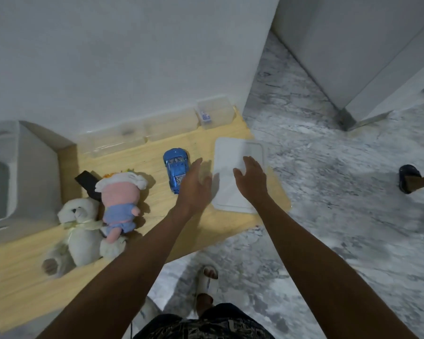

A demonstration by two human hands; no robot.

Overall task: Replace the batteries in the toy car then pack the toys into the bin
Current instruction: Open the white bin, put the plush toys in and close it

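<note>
I see both hands open, left hand [195, 183] beside the shiny blue toy car [176, 168], right hand [251, 178] over the white lidded plastic bin [230, 155]; no writing is legible.

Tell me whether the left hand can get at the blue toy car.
Probably yes: the left hand hovers open right beside the blue toy car, with nothing lying between them.

white sandal [208, 280] on marbled floor [328, 192].
</note>
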